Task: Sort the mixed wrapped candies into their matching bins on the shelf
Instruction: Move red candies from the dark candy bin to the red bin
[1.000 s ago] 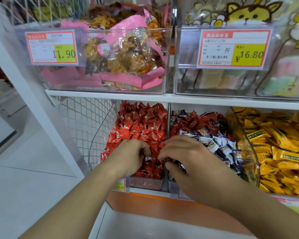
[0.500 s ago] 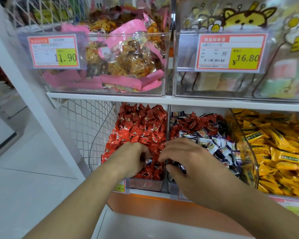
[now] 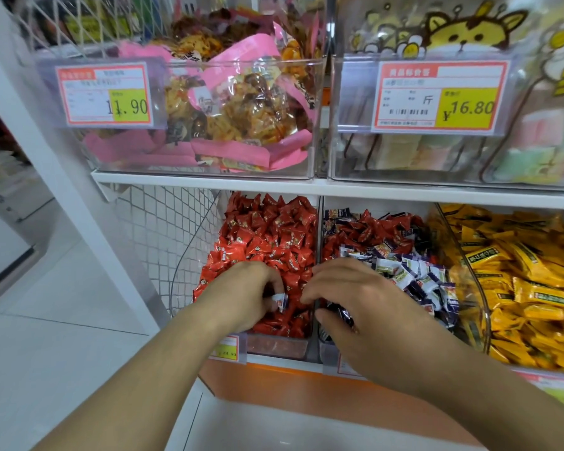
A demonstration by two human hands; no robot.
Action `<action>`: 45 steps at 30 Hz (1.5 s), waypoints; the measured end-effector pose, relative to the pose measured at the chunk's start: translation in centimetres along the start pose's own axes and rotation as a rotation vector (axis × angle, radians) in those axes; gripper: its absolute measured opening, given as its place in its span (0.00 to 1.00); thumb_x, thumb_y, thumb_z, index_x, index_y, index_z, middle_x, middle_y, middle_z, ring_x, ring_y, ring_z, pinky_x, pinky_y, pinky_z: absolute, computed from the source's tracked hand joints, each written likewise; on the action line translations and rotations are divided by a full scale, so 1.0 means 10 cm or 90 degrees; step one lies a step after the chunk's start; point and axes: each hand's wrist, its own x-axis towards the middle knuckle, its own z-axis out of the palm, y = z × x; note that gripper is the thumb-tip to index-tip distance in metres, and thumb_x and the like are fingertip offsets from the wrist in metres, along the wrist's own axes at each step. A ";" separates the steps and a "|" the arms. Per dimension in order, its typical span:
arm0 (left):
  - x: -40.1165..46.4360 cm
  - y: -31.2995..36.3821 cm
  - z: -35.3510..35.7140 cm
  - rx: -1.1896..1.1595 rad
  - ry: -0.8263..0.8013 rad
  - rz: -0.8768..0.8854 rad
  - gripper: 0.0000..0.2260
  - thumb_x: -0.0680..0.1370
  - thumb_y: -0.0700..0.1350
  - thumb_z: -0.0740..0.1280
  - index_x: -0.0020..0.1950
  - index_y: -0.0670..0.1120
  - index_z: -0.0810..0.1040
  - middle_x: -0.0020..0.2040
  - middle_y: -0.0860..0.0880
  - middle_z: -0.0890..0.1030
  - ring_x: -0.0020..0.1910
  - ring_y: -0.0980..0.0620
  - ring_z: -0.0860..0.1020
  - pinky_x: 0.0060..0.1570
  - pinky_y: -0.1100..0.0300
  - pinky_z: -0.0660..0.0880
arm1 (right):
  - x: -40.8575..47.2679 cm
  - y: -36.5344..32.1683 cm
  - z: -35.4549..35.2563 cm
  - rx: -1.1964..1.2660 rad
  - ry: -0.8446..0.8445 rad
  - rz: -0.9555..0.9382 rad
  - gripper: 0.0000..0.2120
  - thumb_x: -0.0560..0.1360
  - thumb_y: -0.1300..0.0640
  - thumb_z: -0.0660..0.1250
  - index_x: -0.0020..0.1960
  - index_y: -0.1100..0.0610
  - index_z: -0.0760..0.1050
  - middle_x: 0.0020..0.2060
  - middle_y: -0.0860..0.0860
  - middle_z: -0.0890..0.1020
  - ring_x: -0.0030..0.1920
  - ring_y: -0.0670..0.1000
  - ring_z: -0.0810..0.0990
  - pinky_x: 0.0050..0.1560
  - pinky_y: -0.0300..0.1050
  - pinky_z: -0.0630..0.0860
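Unmoved: L hand [image 3: 241, 297] w/ purple candy [image 3: 281, 301], bin edge [image 3: 315, 255].

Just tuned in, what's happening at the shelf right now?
A person is sorting candies on the lower shelf. The left hand pinches a purple-and-white candy over the red candy bin, where it doesn't belong. The right hand grips a dark purple candy at the front of the middle bin, which still holds red candies mixed among purple ones. The yellow candy bin sits untouched to the right.

Open bin tops give access under the upper shelf [image 3: 339, 190]; clear divider [image 3: 317, 255] separates red and mixed candies.
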 end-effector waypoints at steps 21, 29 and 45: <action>-0.37 0.45 -0.54 -0.435 0.030 0.017 0.08 0.78 0.47 0.75 0.56 0.55 0.84 0.48 0.55 0.87 0.49 0.56 0.85 0.54 0.58 0.82 | -0.06 0.18 -0.35 -0.121 0.186 0.111 0.12 0.77 0.51 0.69 0.60 0.50 0.81 0.54 0.44 0.82 0.55 0.49 0.81 0.50 0.54 0.83; -0.17 0.21 -0.07 -0.136 -0.091 0.005 0.16 0.72 0.54 0.79 0.60 0.61 0.84 0.51 0.62 0.83 0.48 0.63 0.80 0.52 0.62 0.79 | -0.06 0.00 -0.16 -0.046 0.067 0.078 0.18 0.79 0.56 0.70 0.67 0.45 0.78 0.64 0.37 0.77 0.66 0.37 0.72 0.64 0.22 0.60; -0.14 0.05 -0.30 -0.153 0.088 -0.083 0.05 0.75 0.46 0.77 0.41 0.56 0.86 0.39 0.60 0.84 0.39 0.65 0.80 0.40 0.71 0.75 | -0.05 0.01 -0.01 -0.003 0.066 0.055 0.16 0.79 0.59 0.69 0.65 0.47 0.80 0.62 0.38 0.77 0.65 0.39 0.74 0.67 0.32 0.69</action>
